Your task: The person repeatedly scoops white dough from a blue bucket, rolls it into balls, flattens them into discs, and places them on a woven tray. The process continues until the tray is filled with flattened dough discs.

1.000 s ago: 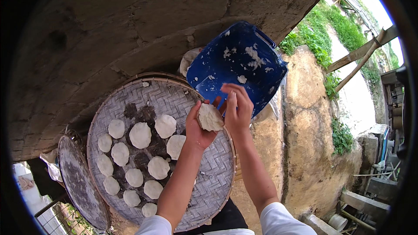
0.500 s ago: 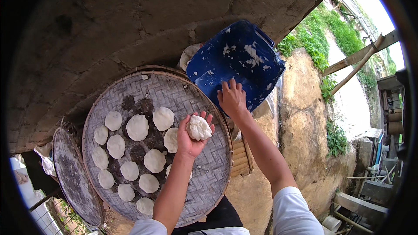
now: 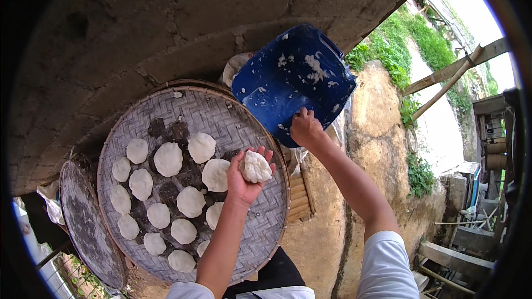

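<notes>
On the palm of my left hand [image 3: 244,187] rests a lump of white dough [image 3: 256,166], rough on its surface, with the fingers cupped around its far side. That hand is above the right part of a round woven bamboo tray [image 3: 256,133]. Several flat white dough rounds [image 3: 168,159] lie on the tray to its left. My right hand [image 3: 306,128] reaches into the near end of a blue plastic container [image 3: 282,91], fingers curled in at its inner wall. Whatever the fingertips hold is hidden. White scraps [image 3: 316,69] cling to the container's inside.
A rough grey wall [image 3: 166,27] runs along the far side. A second woven tray [image 3: 88,227] leans at the left. Bamboo slats [image 3: 300,196] show beneath the big tray's right edge. Earthen ground [image 3: 371,149], green plants [image 3: 422,174] and wooden poles [image 3: 449,86] lie to the right.
My right hand has moved nearer and slightly right inside the container, its fingers curling in from a spread pose. My left hand still cradles the dough. The whole view has shifted slightly.
</notes>
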### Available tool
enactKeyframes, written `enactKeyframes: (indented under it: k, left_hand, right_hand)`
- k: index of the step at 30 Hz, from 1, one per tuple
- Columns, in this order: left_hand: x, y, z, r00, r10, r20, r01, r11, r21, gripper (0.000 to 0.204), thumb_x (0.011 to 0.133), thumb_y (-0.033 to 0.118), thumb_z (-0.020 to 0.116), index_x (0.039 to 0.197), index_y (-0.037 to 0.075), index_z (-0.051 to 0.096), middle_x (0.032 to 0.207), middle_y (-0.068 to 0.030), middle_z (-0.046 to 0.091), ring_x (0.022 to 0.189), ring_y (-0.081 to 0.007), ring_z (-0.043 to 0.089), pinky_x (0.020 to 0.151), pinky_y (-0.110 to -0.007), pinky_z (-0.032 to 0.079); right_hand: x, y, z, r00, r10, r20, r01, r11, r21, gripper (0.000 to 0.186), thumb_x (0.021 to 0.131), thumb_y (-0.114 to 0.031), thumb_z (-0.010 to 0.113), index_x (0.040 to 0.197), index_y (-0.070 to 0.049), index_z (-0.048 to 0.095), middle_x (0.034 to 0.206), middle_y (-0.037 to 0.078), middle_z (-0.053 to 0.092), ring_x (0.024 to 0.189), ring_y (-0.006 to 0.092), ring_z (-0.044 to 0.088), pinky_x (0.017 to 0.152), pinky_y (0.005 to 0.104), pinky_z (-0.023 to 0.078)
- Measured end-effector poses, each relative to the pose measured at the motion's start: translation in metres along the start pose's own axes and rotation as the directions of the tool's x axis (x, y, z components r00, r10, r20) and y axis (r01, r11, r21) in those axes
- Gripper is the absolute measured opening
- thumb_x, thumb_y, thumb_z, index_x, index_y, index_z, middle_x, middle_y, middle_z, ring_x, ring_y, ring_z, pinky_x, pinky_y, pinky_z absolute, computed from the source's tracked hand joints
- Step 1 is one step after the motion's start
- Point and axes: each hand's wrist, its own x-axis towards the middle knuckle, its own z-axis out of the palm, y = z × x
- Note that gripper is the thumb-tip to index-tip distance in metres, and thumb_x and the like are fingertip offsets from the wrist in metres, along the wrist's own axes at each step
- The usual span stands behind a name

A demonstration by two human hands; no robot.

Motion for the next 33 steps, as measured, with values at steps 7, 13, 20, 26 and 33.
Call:
enactKeyframes:
  k: [7, 13, 20, 26, 33]
  left_hand:
    - [-0.008, 0.001, -0.003, 0.996, 0.057, -0.074, -0.052, 0.996, 0.066, 0.027, 0.098, 0.033, 0.06, 0.115, 0.011, 0.061, 0.129, -0.011, 0.065, 0.129, -0.0352, 0.058, 0.101, -0.057, 0.051]
    - [-0.008, 0.007, -0.007, 0.996, 0.064, -0.068, -0.061, 0.997, 0.053, 0.028, 0.098, 0.032, 0.06, 0.117, 0.011, 0.06, 0.13, -0.0109, 0.065, 0.129, -0.0357, 0.058, 0.103, -0.056, 0.05]
    - [-0.007, -0.006, -0.012, 0.997, 0.026, -0.074, -0.024, 0.999, 0.023, 0.029, 0.099, 0.032, 0.06, 0.119, 0.011, 0.061, 0.132, -0.0111, 0.064, 0.13, -0.0358, 0.057, 0.103, -0.057, 0.049]
    - [-0.009, -0.017, -0.016, 0.996, -0.028, -0.085, 0.033, 0.998, 0.048, 0.03, 0.098, 0.032, 0.061, 0.119, 0.011, 0.061, 0.134, -0.0136, 0.063, 0.13, -0.0363, 0.057, 0.102, -0.058, 0.05]
    - [0.004, -0.06, -0.014, 0.964, -0.261, -0.06, 0.267, 0.951, 0.158, 0.037, 0.098, 0.031, 0.06, 0.128, 0.009, 0.058, 0.144, -0.0171, 0.057, 0.124, -0.0361, 0.062, 0.099, -0.056, 0.054]
  right_hand:
    - [-0.029, -0.024, -0.01, 0.972, -0.184, 0.145, 0.204, 0.969, -0.137, 0.027, 0.083, -0.013, 0.075, 0.107, -0.001, 0.075, 0.106, 0.018, 0.068, 0.104, 0.0323, 0.068, 0.085, 0.0382, 0.06]
    - [0.026, 0.054, -0.094, 0.923, -0.135, 0.36, 0.014, 0.947, 0.32, 0.018, 0.078, -0.002, 0.065, 0.093, -0.001, 0.076, 0.096, 0.016, 0.075, 0.094, 0.0281, 0.075, 0.081, 0.0369, 0.06]
    - [0.045, 0.096, -0.096, 0.967, 0.086, 0.238, 0.006, 0.932, -0.362, 0.027, 0.084, -0.002, 0.065, 0.106, -0.007, 0.078, 0.112, 0.015, 0.075, 0.11, 0.0316, 0.072, 0.086, 0.04, 0.06]
    - [0.038, 0.077, -0.084, 0.903, 0.081, 0.421, 0.103, 0.913, -0.396, 0.029, 0.082, -0.013, 0.07, 0.109, -0.007, 0.078, 0.118, 0.014, 0.075, 0.112, 0.0308, 0.071, 0.087, 0.0415, 0.06]
    - [0.012, 0.03, -0.088, 0.787, -0.062, 0.613, 0.22, 0.958, -0.185, 0.032, 0.082, -0.012, 0.061, 0.109, -0.003, 0.076, 0.118, 0.019, 0.073, 0.11, 0.0334, 0.072, 0.091, 0.0426, 0.058]
